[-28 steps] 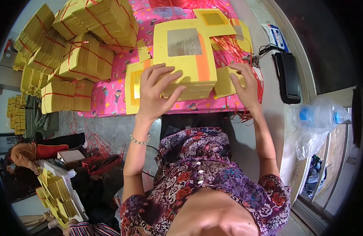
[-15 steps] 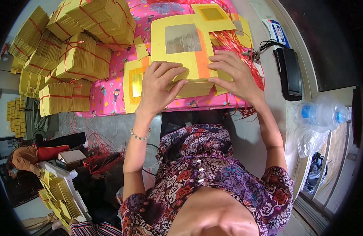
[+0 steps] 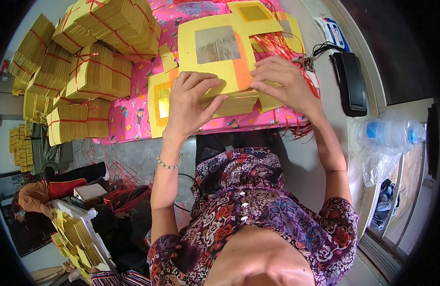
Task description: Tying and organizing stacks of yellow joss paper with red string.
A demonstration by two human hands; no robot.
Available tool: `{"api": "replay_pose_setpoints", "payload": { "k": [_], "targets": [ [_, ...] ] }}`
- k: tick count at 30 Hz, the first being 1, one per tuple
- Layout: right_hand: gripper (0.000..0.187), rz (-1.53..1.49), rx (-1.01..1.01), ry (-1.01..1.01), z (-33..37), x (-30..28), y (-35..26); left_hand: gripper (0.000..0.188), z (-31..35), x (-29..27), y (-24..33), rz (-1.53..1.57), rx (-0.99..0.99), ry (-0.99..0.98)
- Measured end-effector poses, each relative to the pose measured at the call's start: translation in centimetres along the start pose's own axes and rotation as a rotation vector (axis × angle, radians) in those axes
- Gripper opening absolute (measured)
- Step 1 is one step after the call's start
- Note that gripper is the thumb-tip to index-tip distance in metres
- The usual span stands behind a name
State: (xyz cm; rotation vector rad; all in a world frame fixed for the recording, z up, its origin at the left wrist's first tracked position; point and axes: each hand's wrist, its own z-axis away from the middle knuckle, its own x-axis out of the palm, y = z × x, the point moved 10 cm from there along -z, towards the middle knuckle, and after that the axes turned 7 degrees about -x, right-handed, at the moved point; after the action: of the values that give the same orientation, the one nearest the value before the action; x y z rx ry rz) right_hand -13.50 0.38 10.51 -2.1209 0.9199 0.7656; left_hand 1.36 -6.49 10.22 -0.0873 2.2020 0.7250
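Observation:
In front of me a thick stack of yellow paper (image 3: 229,107) lies on a table, its top sheet (image 3: 208,71) marked with a silver square and an orange strip. My left hand (image 3: 189,102), a beaded bracelet at its wrist, straddles the near edge: curled fingers on top, thumb along the front side. At the near right corner, my right hand (image 3: 284,86) pinches the paper's edge between thumb and fingers, where the corner is slightly raised. To the left of the stack lies a yellow sheet with a gold square (image 3: 162,102). Another gold-square sheet (image 3: 253,13) lies beyond it.
Tied yellow paper bundles (image 3: 91,71) are piled at the left on the pink patterned tablecloth (image 3: 129,125). Red plastic strings (image 3: 272,45) tangle at the right. A black case (image 3: 348,86) and plastic bottles (image 3: 387,132) are farther right. Another person (image 3: 36,195) is at lower left.
My right hand has shifted slightly left and its fingers have closed on the paper's near right corner. The left hand stays nearly in place. The whole view has shifted a little.

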Motion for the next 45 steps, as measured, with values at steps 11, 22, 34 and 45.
{"api": "replay_pose_setpoints", "payload": {
  "k": [11,22,34,45],
  "targets": [
    [0.013,-0.006,-0.001,0.008,-2.2,-1.2,-0.7,0.038,-1.3,0.5,2.2,-0.209,0.018,0.006],
    [0.042,-0.488,0.234,0.386,-3.3,-2.8,3.7,0.024,-1.8,-4.7,0.7,-0.179,-0.055,0.445],
    [0.039,-0.691,0.235,0.616,-5.8,-2.2,6.5,0.018,-0.9,-8.6,-4.2,0.619,-0.164,0.641],
    [0.034,-0.758,0.341,0.683,-3.8,-1.2,7.8,0.038,-1.4,-5.2,-7.3,0.835,-0.201,0.483]
  ]
}}
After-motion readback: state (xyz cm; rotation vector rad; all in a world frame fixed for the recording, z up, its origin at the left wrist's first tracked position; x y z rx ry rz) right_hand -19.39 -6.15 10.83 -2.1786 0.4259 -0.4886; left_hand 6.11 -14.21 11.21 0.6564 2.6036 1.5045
